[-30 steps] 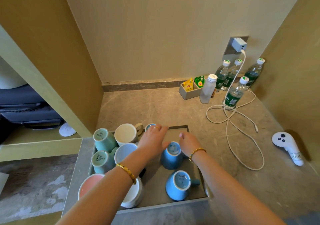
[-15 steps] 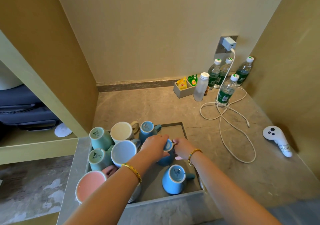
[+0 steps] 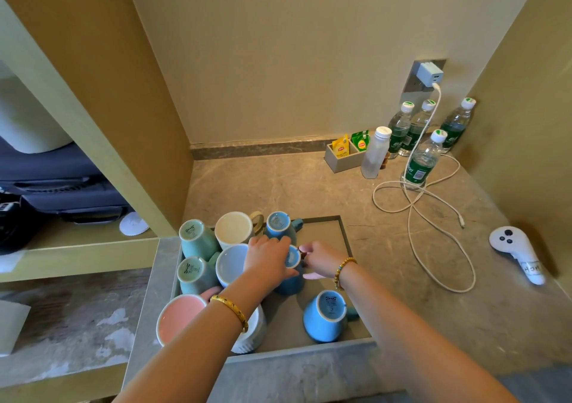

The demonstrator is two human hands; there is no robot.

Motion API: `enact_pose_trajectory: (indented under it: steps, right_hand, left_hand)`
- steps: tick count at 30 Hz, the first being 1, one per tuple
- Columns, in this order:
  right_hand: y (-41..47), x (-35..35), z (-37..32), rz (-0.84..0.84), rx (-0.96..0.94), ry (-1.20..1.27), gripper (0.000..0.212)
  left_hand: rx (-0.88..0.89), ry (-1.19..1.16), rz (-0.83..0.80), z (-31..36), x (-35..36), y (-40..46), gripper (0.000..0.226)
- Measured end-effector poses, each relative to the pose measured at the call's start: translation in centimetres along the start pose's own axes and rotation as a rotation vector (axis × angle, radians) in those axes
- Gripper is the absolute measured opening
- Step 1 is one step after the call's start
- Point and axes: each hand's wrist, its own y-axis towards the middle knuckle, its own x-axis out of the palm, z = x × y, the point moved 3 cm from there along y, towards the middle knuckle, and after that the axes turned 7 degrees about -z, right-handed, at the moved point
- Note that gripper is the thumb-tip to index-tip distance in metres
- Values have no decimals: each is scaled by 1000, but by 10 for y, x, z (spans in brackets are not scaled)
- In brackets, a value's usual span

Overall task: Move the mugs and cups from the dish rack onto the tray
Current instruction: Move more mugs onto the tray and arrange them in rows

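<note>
Eight mugs (image 3: 233, 231) already sat on the tray (image 3: 343, 235). Both hands, left hand (image 3: 269, 260) and right hand (image 3: 322, 261), gripped a blue mug (image 3: 291, 282) mid-tray with curled fingers; no rack was visible.

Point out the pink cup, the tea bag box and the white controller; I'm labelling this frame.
pink cup (image 3: 181, 317): head view, on its pink inside.
tea bag box (image 3: 342, 162): head view, on its grey front wall.
white controller (image 3: 515, 252): head view, on the middle of its body.
</note>
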Motion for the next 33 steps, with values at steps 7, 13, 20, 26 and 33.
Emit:
enact_pose_trajectory:
  steps: [7,13,20,26,33]
  right_hand:
    - [-2,5,0,8,0,-396,21]
    - [-12,7,2,-65,-48,-625,29]
    - [-18,9,5,-72,-55,-617,34]
    - [-30,1,10,-1,-56,-494,36]
    - [-36,-21,39,165,-13,-415,30]
  left_hand:
    - [-56,87,10,-2,1,-5,58]
    - [-112,111,23,-4,1,-8,68]
    - [-93,71,16,-3,-1,-10,66]
    - [-84,14,34,-1,-6,-17,73]
    - [232,-190,85,57,-24,-38,53]
